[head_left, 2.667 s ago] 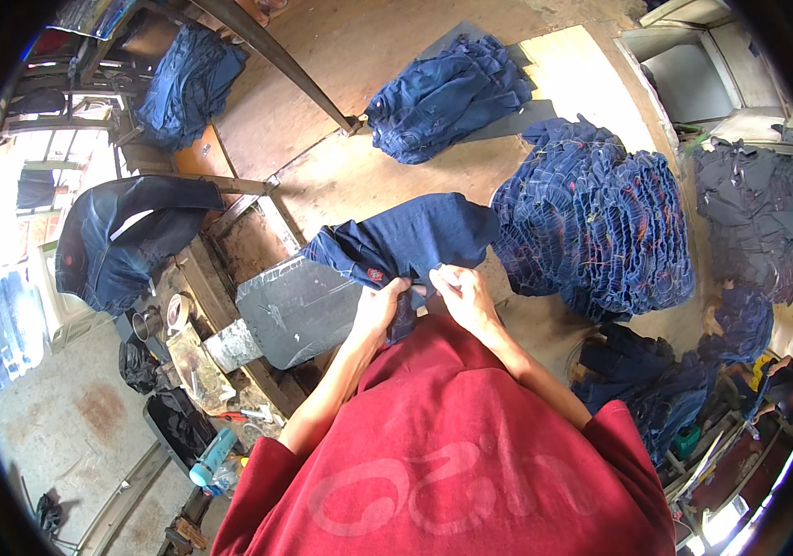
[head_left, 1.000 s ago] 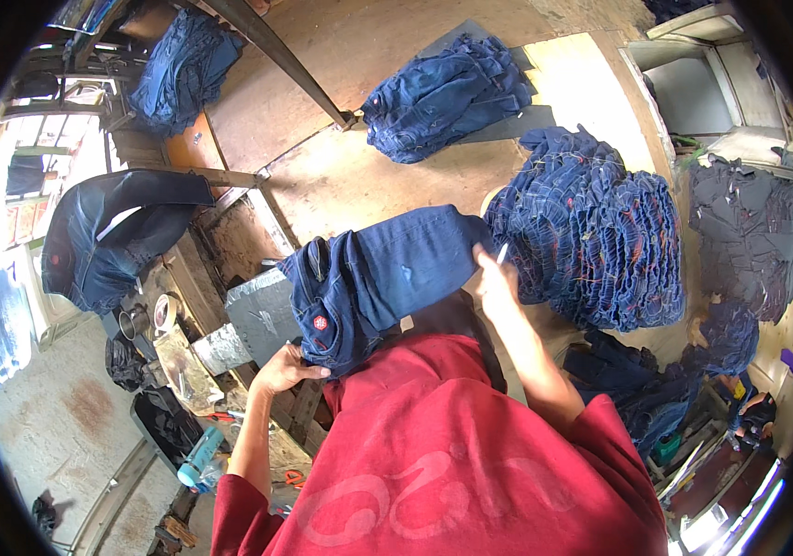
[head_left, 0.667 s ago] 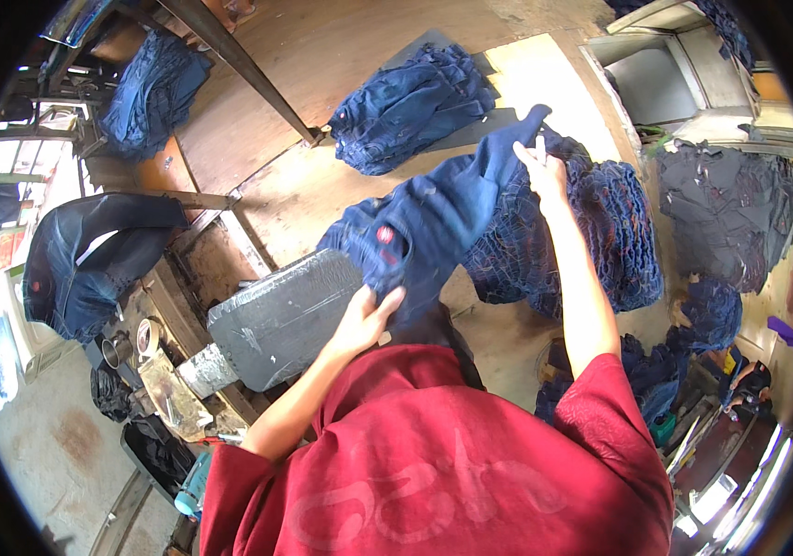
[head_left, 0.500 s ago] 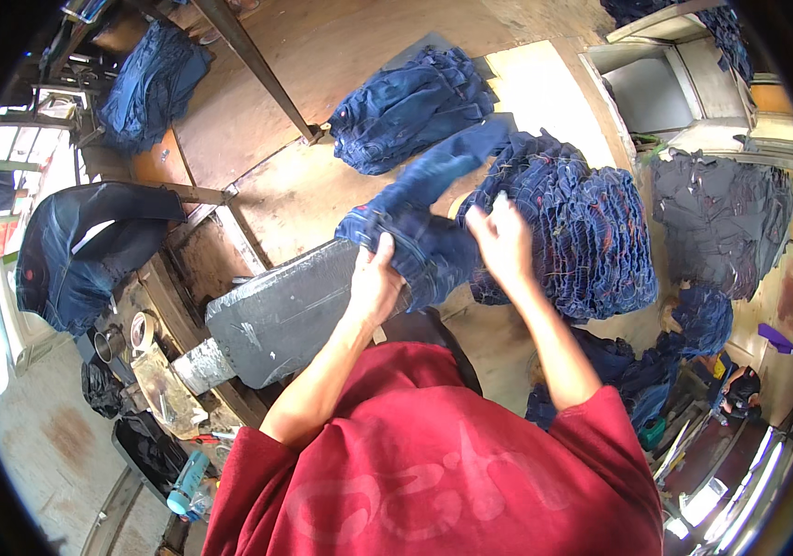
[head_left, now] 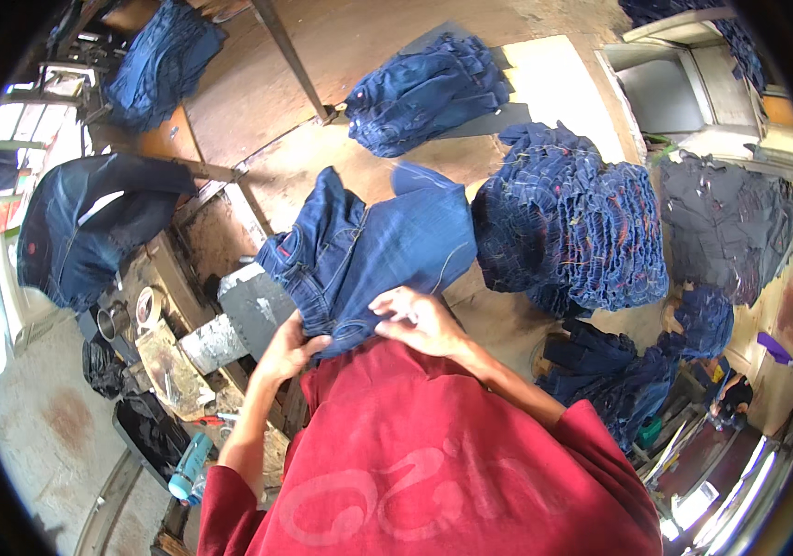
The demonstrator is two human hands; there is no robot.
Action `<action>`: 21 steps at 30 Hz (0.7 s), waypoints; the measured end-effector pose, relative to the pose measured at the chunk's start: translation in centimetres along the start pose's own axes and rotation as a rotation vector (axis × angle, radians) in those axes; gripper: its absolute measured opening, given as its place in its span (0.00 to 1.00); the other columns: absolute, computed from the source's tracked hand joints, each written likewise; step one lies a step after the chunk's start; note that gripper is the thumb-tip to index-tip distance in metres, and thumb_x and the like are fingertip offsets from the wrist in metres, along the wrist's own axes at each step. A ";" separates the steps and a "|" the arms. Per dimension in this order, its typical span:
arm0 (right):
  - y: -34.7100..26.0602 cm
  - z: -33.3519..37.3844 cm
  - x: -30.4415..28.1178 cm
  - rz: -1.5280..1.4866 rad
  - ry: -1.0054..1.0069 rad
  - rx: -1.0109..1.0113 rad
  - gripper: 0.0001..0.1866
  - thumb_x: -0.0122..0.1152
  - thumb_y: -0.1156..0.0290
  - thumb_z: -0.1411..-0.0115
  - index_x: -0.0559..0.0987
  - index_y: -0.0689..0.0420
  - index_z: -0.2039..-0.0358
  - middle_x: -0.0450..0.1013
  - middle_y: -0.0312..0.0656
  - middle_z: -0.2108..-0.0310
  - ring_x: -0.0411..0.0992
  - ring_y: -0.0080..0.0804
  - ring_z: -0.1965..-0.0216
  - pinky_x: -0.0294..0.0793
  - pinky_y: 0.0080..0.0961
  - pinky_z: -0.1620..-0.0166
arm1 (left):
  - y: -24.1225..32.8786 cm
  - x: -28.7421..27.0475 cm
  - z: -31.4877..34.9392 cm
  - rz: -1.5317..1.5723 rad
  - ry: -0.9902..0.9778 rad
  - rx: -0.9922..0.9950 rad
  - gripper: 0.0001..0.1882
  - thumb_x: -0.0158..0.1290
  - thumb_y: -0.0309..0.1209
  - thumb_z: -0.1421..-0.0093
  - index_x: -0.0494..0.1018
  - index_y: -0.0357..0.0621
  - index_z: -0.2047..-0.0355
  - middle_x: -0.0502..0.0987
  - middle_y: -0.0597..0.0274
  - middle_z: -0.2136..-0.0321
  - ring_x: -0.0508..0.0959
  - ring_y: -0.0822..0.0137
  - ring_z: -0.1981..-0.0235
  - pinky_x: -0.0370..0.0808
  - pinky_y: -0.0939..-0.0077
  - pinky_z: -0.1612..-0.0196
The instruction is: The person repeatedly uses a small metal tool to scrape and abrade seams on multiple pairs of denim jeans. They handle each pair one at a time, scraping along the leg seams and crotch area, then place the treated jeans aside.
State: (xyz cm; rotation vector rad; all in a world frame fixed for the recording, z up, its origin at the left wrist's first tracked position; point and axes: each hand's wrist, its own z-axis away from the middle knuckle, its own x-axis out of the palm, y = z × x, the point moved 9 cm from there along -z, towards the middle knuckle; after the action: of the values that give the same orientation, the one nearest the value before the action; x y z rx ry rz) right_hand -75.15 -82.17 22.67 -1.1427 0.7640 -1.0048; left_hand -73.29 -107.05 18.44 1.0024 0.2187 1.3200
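A pair of blue jeans (head_left: pixel 401 246) lies spread in front of me, its waistband toward the left and its legs toward the right. My left hand (head_left: pixel 287 357) grips the near corner of the waistband, thumb on top. Over the near edge of the jeans is my right hand (head_left: pixel 418 320), its fingers apart and slightly curled, with no cloth visibly pinched. Part of a dark, flat padded board (head_left: pixel 253 310) shows under the waistband; the jeans hide the remainder.
To the right stands a thick stack of folded jeans (head_left: pixel 572 227), with dark grey garments (head_left: pixel 725 227) beyond. Another jeans pile (head_left: pixel 424 93) lies ahead. At left, jeans (head_left: pixel 91 227) drape near a cluttered wooden bench holding a tape roll (head_left: pixel 149 306). A metal post (head_left: pixel 295 60) rises ahead.
The jeans have come left and nearer to me, and are now spread out rather than bunched. My right hand has moved left from beside the stack to the jeans' near edge.
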 end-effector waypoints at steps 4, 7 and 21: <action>-0.2 -0.2 -3.2 -0.176 0.108 0.031 0.10 0.66 0.75 0.26 0.71 0.55 0.61 0.82 0.46 0.46 0.79 0.27 0.47 0.79 0.29 0.47 | 1.6 -10.8 7.2 -0.125 0.247 -0.146 0.33 0.67 0.19 0.34 0.68 0.34 0.30 0.79 0.56 0.35 0.77 0.63 0.35 0.71 0.61 0.27; 0.6 -2.4 -2.8 -0.404 0.159 0.057 0.14 0.59 0.76 0.22 0.64 0.49 0.64 0.81 0.48 0.45 0.73 0.23 0.49 0.73 0.24 0.47 | 3.5 -16.6 10.9 -0.612 0.432 -0.516 0.27 0.73 0.33 0.36 0.77 0.34 0.42 0.87 0.52 0.52 0.87 0.58 0.51 0.83 0.58 0.46; 0.2 2.0 0.0 0.477 0.302 0.410 0.19 0.63 0.62 0.23 0.75 0.62 0.40 0.87 0.50 0.61 0.86 0.45 0.63 0.84 0.39 0.59 | 9.2 0.9 -20.3 -1.323 0.174 -0.053 0.50 0.48 0.79 0.35 0.86 0.36 0.55 0.87 0.37 0.68 0.89 0.36 0.57 0.84 0.46 0.51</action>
State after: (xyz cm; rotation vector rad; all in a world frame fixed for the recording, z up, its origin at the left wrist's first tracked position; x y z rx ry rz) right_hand -73.26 -81.42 22.98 -0.4278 0.9608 -0.8780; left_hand -92.72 -97.21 13.47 0.4694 0.8074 0.1803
